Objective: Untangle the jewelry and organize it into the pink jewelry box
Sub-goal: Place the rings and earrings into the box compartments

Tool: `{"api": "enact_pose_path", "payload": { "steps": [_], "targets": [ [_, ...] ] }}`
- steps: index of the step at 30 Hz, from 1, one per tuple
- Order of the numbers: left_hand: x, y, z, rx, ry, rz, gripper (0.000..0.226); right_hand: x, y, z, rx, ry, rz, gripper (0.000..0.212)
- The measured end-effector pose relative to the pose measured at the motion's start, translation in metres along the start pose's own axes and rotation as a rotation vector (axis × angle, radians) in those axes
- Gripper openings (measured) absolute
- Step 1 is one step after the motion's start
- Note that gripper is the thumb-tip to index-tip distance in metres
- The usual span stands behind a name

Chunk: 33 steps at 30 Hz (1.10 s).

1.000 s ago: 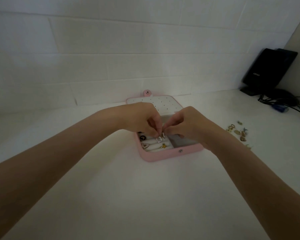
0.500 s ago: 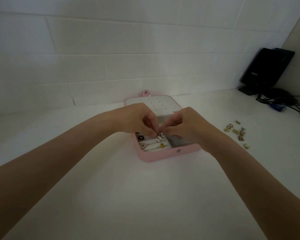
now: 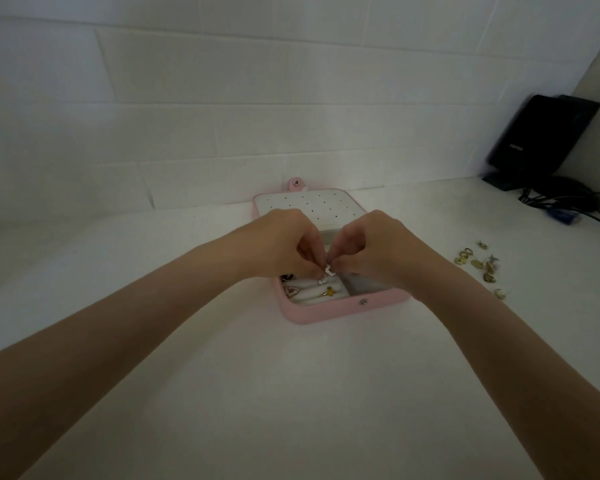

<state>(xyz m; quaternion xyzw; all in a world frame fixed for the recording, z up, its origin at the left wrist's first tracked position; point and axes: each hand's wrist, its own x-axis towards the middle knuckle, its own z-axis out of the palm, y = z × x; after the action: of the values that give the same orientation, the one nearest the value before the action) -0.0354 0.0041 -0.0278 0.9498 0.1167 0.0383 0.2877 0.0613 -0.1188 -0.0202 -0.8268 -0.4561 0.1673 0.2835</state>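
The pink jewelry box [image 3: 329,311] looks like matt, smooth faux leather — its snap stud [image 3: 363,301] is shiny metal. Its inside lining [image 3: 310,292] seems soft pale cloth. The silver jewelry piece [image 3: 327,274] glitters. The white table [image 3: 257,393] is matt — the far-right black speaker [image 3: 541,140] glossy plastic.

Dim, grey, grainy view; wide-angle bending at edges; soft focus; no glare.

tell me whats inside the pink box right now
In the pink box, the white ring rolls hold a yellow-stone ring, a heart piece and a dark piece. The right compartment looks bare, but the hands cover the rest.
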Motion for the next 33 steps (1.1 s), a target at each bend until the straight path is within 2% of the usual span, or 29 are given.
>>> {"api": "enact_pose_path", "payload": {
  "steps": [6,11,18,23,28,33],
  "targets": [
    [0.0,0.002,-0.002,0.017,-0.018,0.015,0.011,0.0,0.001,0.0,-0.118,0.025,-0.066,0.02],
    [-0.001,0.002,-0.002,0.009,-0.016,0.01,0.011,-0.004,0.004,-0.001,-0.06,-0.022,-0.114,0.011],
    [-0.002,0.003,-0.005,-0.053,-0.003,0.0,0.012,-0.003,0.012,-0.001,0.056,0.03,-0.112,0.019],
    [-0.004,-0.002,-0.012,-0.118,0.044,-0.037,0.016,-0.002,0.013,0.001,0.133,0.037,-0.075,0.018],
    [-0.008,-0.002,-0.007,-0.037,0.056,-0.072,0.006,0.001,0.013,0.002,0.114,0.043,-0.102,0.018],
    [-0.01,0.003,-0.001,0.074,0.076,-0.062,0.008,0.004,0.012,0.007,0.066,0.104,-0.194,0.025]
  ]
}}
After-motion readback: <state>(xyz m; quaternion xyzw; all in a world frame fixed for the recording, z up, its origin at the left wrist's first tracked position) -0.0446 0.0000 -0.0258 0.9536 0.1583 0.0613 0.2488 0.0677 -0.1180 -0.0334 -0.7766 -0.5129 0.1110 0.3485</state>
